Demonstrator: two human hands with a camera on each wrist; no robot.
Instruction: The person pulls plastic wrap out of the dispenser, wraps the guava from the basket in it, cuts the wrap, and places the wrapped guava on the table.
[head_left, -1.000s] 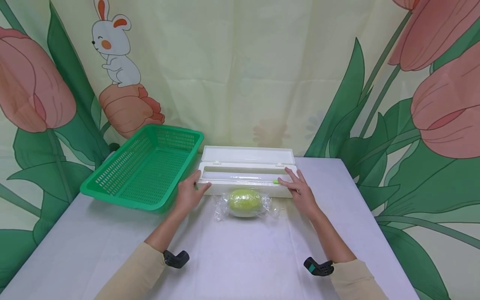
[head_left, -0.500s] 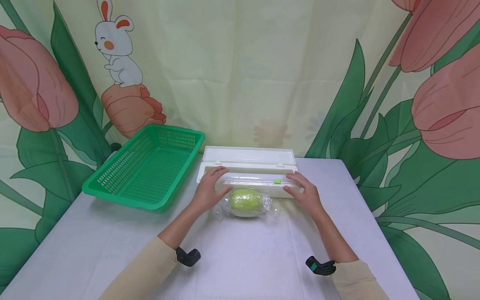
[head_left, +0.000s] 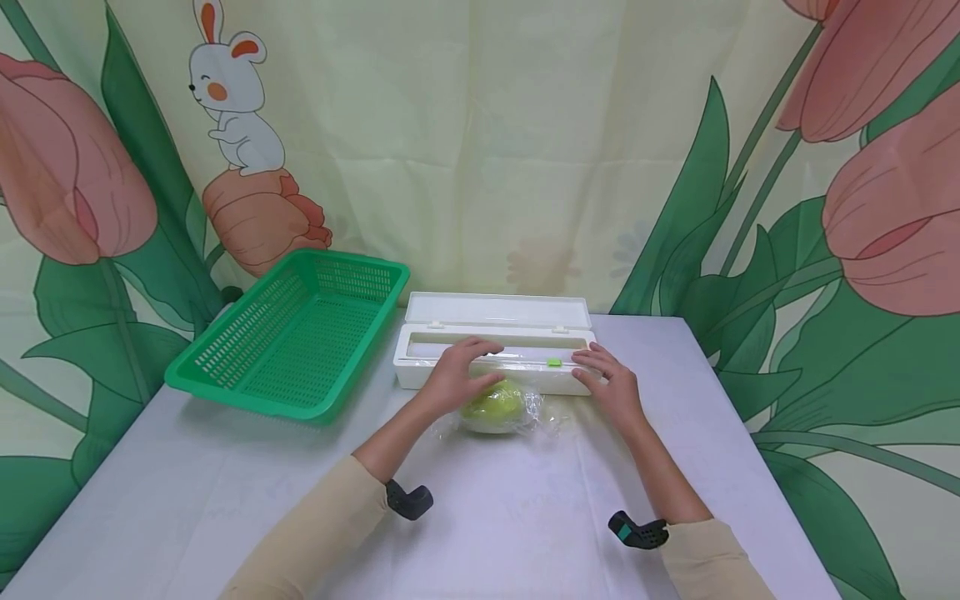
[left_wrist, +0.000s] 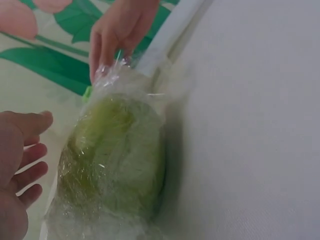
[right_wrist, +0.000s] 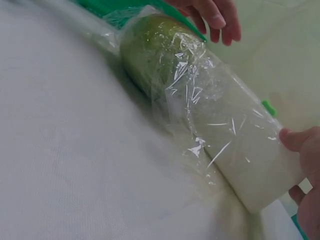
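A white cling film dispenser box point(head_left: 495, 382) lies with its lid raised, a film roll point(head_left: 435, 348) inside and a green slider point(head_left: 554, 362) on its front rail. Against its front sits a rounded green fruit point(head_left: 495, 407) covered in loose clear film point(right_wrist: 185, 75); its kind is unclear. My left hand point(head_left: 456, 379) hovers over the fruit's left side, fingers relaxed and holding nothing. At the box's right end, my right hand point(head_left: 617, 390) holds the corner between thumb and fingers. In the right wrist view, one fingertip point(right_wrist: 287, 134) meets the box's upper edge.
A green perforated plastic basket point(head_left: 360, 367) stands left of the box. Both rest on a white-covered table point(head_left: 517, 533). A curtain point(head_left: 525, 167) printed with tulips and a rabbit hangs behind. Each wrist carries a small black camera point(head_left: 409, 500).
My left hand has moved right from the box's left end to above the fruit. The right hand has drawn back slightly from the slider. Box, fruit and basket have stayed put.
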